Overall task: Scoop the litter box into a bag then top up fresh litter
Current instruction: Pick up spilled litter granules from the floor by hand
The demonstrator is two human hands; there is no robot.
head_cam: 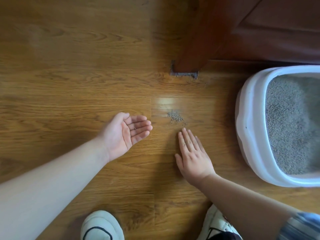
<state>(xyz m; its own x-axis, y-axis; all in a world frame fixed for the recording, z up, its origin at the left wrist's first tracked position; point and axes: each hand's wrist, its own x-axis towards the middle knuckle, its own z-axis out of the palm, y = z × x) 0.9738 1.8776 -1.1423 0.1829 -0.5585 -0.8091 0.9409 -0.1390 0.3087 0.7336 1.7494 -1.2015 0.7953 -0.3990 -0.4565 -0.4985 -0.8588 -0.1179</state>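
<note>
A white litter box (247, 118) stands on the wooden floor at the right, filled with grey litter (290, 125). A small pile of spilled grey granules (175, 117) lies on the floor left of the box. My right hand (192, 153) lies flat, palm down, fingers straight, its fingertips just below the pile. My left hand (128, 132) is held palm up and slightly cupped to the left of the pile, with one or two granules on the palm. No scoop or bag is in view.
A dark wooden door frame (188, 49) and door (277, 26) stand behind the box, with more litter dust at the frame's foot (183, 74). My two white shoes (102, 226) (220, 226) show at the bottom edge.
</note>
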